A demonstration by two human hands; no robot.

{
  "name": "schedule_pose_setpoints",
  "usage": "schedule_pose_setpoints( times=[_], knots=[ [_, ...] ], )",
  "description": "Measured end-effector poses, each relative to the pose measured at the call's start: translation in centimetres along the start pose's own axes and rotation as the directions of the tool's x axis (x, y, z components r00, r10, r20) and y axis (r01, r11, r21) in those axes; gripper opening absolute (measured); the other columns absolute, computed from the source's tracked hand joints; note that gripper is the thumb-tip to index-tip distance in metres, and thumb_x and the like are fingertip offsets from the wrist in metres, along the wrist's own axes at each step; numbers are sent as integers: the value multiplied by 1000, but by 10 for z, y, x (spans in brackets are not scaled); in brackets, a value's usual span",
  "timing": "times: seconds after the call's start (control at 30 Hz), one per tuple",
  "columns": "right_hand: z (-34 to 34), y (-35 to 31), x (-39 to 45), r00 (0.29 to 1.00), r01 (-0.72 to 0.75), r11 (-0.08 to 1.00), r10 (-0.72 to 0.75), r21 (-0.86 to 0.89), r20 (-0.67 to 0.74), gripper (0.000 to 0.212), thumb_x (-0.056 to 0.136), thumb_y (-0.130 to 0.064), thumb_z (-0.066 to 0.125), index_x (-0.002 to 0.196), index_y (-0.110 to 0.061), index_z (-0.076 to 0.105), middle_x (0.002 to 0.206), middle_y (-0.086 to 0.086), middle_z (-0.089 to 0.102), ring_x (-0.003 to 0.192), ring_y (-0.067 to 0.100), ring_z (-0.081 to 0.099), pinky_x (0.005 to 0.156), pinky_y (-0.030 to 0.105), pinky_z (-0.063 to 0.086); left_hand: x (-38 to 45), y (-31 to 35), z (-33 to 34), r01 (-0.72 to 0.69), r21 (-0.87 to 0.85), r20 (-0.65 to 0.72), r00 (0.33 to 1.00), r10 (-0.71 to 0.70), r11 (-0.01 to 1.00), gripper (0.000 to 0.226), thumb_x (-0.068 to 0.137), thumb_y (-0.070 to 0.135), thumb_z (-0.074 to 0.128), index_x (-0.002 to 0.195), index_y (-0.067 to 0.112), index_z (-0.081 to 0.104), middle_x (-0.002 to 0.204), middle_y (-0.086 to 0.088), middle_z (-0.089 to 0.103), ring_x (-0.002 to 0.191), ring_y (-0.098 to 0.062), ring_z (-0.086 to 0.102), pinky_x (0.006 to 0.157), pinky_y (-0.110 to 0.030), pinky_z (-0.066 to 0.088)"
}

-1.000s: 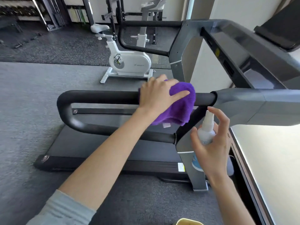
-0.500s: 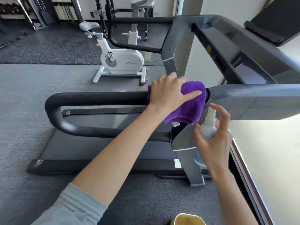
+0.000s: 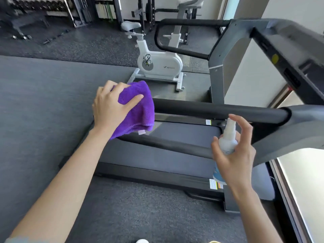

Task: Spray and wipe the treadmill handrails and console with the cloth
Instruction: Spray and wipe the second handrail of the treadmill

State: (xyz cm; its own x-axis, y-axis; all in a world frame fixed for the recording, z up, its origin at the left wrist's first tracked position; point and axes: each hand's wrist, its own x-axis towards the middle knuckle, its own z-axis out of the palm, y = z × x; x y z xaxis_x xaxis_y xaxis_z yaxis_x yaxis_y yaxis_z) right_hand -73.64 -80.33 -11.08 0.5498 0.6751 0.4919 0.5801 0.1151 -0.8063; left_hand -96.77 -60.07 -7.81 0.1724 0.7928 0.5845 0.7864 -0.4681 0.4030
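Left hand (image 3: 112, 106) lay spread over a folded purple microfibre cloth (image 3: 138, 109), thumb stretched across its top and fingers curled over its far side, grasping it against the rounded outer end of the near black padded handrail (image 3: 219, 110). That plush cloth was bunched into a thick pad, its stitched hem hanging below the palm and a small pale tag (image 3: 141, 132) showing at the lower edge. It covered the bend where the upper bar of the handrail turned down toward the lower bar, so the bend itself was hidden.

Right hand (image 3: 235, 155) was wrapped round a small translucent white spray bottle (image 3: 228, 139) with a blue label near its base, holding it upright just in front of the handrail's lower bar; the forefinger arched above the nozzle, and whether it touched the nozzle could not be told. The bottle stood near the grey upright post end of the rail, well apart from the cloth.

Beyond the near rail ran the dark grey treadmill belt (image 3: 175, 132), and on its far side the second black handrail (image 3: 189, 22) looped out from the grey frame. The dark console (image 3: 287, 55) slanted across the upper right corner, blurred, with a small yellow mark on its side.

Past the treadmill, a white exercise bike (image 3: 157, 62) stood on the speckled dark floor, with black weight racks behind it along the back wall.
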Motion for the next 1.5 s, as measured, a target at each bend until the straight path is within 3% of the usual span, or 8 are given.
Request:
schedule_pose_setpoints(
  times=[0.2, 0.37, 0.5, 0.7, 1.03, 1.13, 1.3, 1.5],
  knots=[
    [30, -15, -6, 999, 39, 999, -38, -28, 11, 66, 83, 4, 70, 125, -39, 43, 86, 8, 59, 61, 15, 53, 57, 3, 38, -10, -49, -6, -42, -186, 72, 996, 56, 982, 71, 66, 63, 73, 129, 38, 52, 119, 7, 49, 105, -13, 53, 80, -33, 42],
    [44, -21, -16, 1000, 12, 997, -11, -78, 17, 65, 84, -1, 70, 124, -43, 41, 84, 12, 60, 59, 13, 54, 55, 4, 38, -28, -76, 11, 206, -398, 21, 976, -216, 894, 79, 59, 51, 85, 128, 41, 46, 124, 21, 53, 104, 10, 48, 87, -23, 40],
    [63, -29, -23, 1000, 5, 994, -2, -107, 22, 63, 84, 0, 69, 127, -37, 42, 86, 13, 61, 52, 19, 55, 54, 10, 43, -32, -66, 30, 231, -471, -113, 941, -318, 852, 76, 58, 39, 86, 126, 34, 52, 118, 16, 59, 103, 0, 57, 86, -24, 46],
    [84, -39, -44, 999, -10, 992, 15, -127, 32, 63, 84, -5, 70, 126, -41, 39, 84, 10, 62, 56, 28, 57, 55, 33, 50, -47, -64, 61, 341, -590, -218, 806, -551, 732, 73, 57, 35, 82, 124, 31, 55, 112, 25, 54, 100, 5, 56, 75, 6, 29],
    [71, -31, -72, 996, -83, 981, 88, -174, 24, 66, 84, -2, 71, 125, -44, 40, 74, 5, 59, 49, 20, 52, 48, 24, 46, -83, -76, 93, 587, -707, 33, 585, -810, 395, 73, 59, 41, 85, 123, 34, 49, 101, 26, 61, 89, 4, 61, 82, -14, 47],
    [67, -32, -70, 998, -59, 984, 63, -171, 19, 67, 83, -2, 71, 124, -44, 40, 75, 3, 61, 49, 19, 55, 48, 20, 45, -82, -70, 81, 573, -632, -80, 622, -779, 522, 77, 60, 38, 85, 128, 26, 51, 118, 13, 63, 106, -11, 61, 93, -23, 44],
    [54, -26, -58, 999, -45, 979, 46, -198, 0, 65, 84, -2, 71, 126, -39, 39, 75, 3, 60, 55, 20, 54, 52, 11, 40, -42, -67, 57, 235, -499, -357, 821, -445, 834, 75, 54, 34, 82, 124, 26, 57, 114, 32, 52, 106, 8, 54, 86, 1, 29],
    [53, -18, -58, 996, -72, 981, 80, -180, 38, 65, 83, -3, 70, 125, -42, 40, 73, 6, 60, 50, 21, 55, 49, 20, 45, -51, -48, 83, 387, -615, -376, 622, -687, 687, 78, 55, 27, 82, 128, 25, 55, 114, 37, 48, 109, 8, 50, 80, -4, 34]
  ],
)
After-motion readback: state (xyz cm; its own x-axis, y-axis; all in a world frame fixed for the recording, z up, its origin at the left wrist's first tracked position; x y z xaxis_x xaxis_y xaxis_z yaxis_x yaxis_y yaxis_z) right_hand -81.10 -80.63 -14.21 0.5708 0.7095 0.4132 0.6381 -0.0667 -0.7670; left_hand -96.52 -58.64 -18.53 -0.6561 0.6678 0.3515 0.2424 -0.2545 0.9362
